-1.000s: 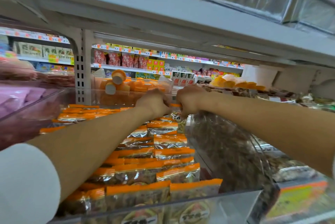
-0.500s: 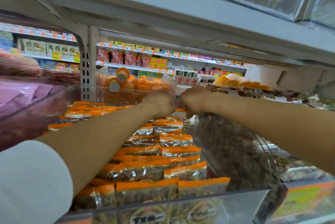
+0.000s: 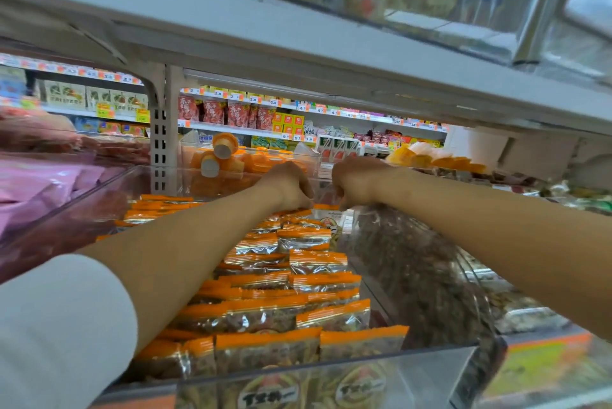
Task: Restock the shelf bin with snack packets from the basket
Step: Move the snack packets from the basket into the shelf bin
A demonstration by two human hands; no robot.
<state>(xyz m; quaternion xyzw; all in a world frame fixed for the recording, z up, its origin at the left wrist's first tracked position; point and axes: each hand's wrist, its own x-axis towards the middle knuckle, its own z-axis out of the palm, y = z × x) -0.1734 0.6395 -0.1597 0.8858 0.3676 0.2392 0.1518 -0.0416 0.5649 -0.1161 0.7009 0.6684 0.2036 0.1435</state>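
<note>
A clear plastic shelf bin [image 3: 430, 372] is filled with rows of orange-topped snack packets [image 3: 298, 282]. Both my arms reach to the bin's far end. My left hand [image 3: 288, 185] and my right hand [image 3: 359, 181] sit side by side there, fingers curled down over the rearmost packets [image 3: 326, 210]. What the fingertips hold is hidden behind the knuckles. The basket is out of view.
A grey shelf board [image 3: 298, 54] hangs low over the bin. To the right is a clear bin of dark brown snacks [image 3: 420, 276], to the left a bin of pink packets [image 3: 39, 186]. Orange cups [image 3: 218, 157] fill a bin behind. A far aisle shelf [image 3: 298, 123] shows beyond.
Both hands stay at the back of the bin and have shifted only slightly. The view has moved a little closer.
</note>
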